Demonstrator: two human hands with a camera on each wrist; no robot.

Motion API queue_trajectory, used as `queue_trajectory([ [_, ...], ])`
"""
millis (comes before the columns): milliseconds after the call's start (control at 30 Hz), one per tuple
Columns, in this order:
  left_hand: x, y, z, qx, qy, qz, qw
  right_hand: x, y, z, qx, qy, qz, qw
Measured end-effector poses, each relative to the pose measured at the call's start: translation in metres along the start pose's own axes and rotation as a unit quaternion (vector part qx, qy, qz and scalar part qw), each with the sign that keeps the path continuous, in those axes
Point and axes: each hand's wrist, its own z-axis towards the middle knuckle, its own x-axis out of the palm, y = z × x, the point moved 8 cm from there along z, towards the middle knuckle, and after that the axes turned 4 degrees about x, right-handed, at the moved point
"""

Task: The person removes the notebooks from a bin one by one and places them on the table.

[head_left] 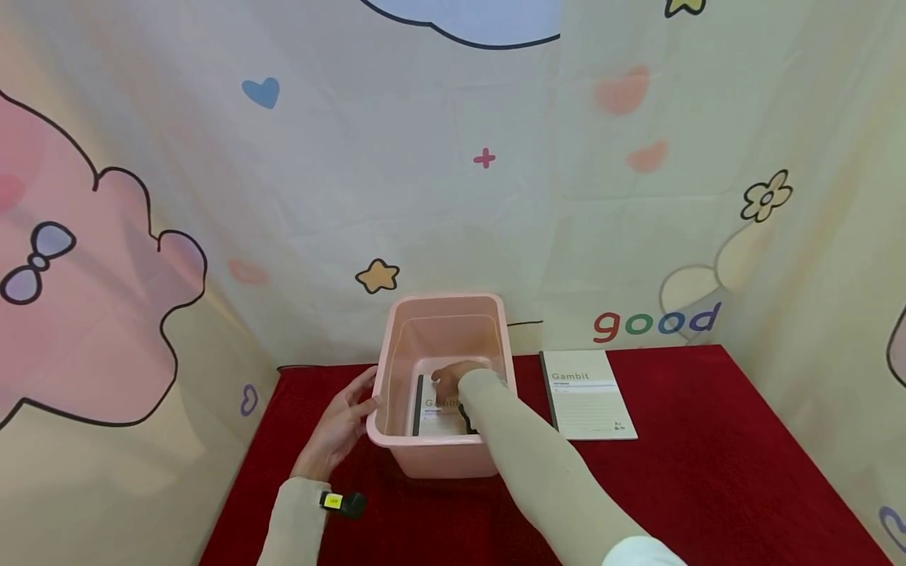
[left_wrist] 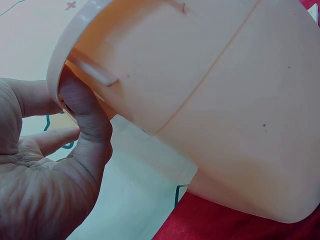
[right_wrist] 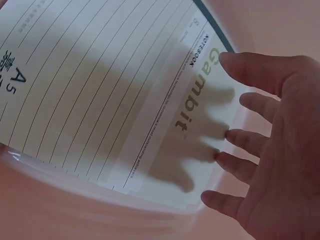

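Probably the notebook (right_wrist: pixel 95 90) is light – a thin paper block that should bend a little if lifted by one corner, yet lie fairly stiff along its bound side. Its cover looks smooth, so flat fingertips might slide on it; creased corners seem the likeliest harm. The dark spine (right_wrist: pixel 214 25) looks the firmest place to take hold, with the thumb on top and the fingers beneath, though the bin's walls probably leave little room to get under an edge.

It lies face up on the floor of the pink bin (head_left: pixel 442 461), spine to the left. The cover is pale, with "Gambit" in tan letters, a small "NOTEBOOK" line and a faint lilac band below, then thin ruled lines and an "A5" mark.

The right hand (right_wrist: pixel 280 150) spreads wide at the notebook's lettered end, fingers fairly straight and grasping nothing; whether the fingertips touch the cover, I cannot tell. The left hand (head_left: pixel 340 428) holds the bin by its rim, the grip close about the lip.

Outside, on the red cloth (head_left: pixel 708 448) to the right, lies a second notebook (head_left: pixel 587 397) – similar in cover and lettering.
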Motion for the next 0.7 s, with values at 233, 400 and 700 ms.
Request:
queue_trajectory([
  [233, -0.003, 0.003, -0.002, 0.001, 0.001, -0.001, 1.0000, -0.003, 0.007, -0.005, -0.014, -0.041, -0.037, 0.998],
  [400, -0.002, 0.005, -0.001, 0.003, 0.006, 0.005, 1.0000, -0.020, 0.015, -0.005, -0.060, -0.129, -0.024, 0.990],
  [700, 0.000, 0.002, 0.001, 0.004, 0.007, 0.005, 1.0000, -0.039, 0.030, -0.002, -0.115, -0.223, -0.081, 0.965],
])
